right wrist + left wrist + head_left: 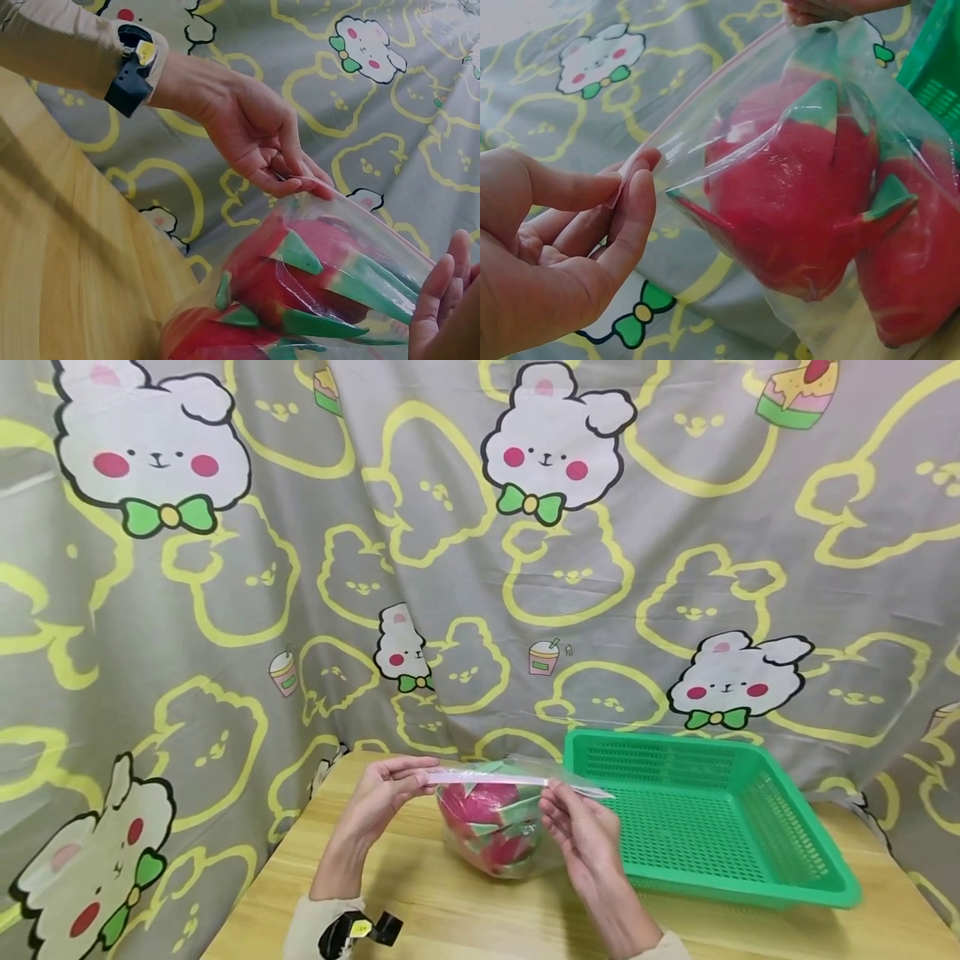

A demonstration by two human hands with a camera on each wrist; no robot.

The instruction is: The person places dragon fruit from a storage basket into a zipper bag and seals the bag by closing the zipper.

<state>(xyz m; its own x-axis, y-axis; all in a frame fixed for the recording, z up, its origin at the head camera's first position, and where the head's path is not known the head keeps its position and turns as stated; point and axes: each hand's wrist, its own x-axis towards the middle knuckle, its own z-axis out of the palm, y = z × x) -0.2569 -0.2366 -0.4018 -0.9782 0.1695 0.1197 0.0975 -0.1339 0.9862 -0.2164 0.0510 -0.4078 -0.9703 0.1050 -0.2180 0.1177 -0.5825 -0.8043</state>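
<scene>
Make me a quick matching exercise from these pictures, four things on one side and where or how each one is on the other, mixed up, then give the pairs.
1. dragon fruit
2. green basket
3. left hand
4. right hand

A. pinches the bag's seal at its left end
B. sits on the table, right of the bag
C. inside the clear zip bag
D. pinches the seal at its right end

Pairs: 1-C, 2-B, 3-A, 4-D

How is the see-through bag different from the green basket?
The bag is clear, soft plastic; the basket is stiff green mesh. The bag holds red dragon fruits; the basket looks empty. Both hands, left hand and right hand, pinch the bag's top; neither touches the basket. Both sit on the wooden table.
</scene>
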